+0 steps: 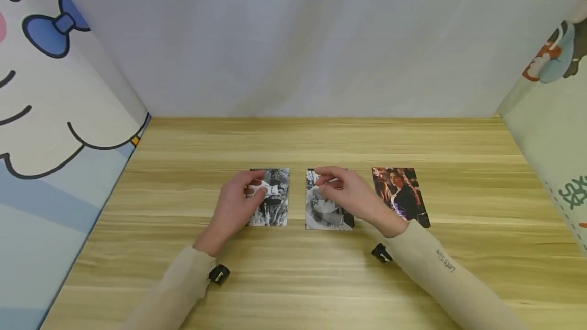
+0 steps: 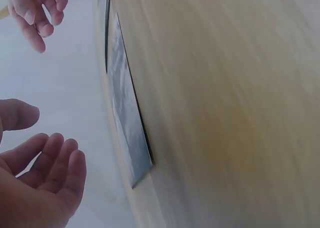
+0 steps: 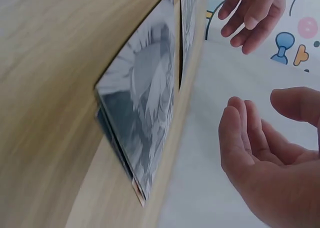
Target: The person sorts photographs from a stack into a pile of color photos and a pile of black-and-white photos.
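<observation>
Three photo cards are laid in a row on the wooden surface, long axes running away from the person. The left hand is held over the left black-and-white card; the right hand is held over the middle black-and-white card. In both wrist views the fingers are seen relaxed and slightly curved, apart from the cards — nothing is gripped. Each card lies directly beneath its own hand, palm facing it. The colour portrait card lies just beside the right hand's outer side — nearer to that hand, untouched.
</observation>
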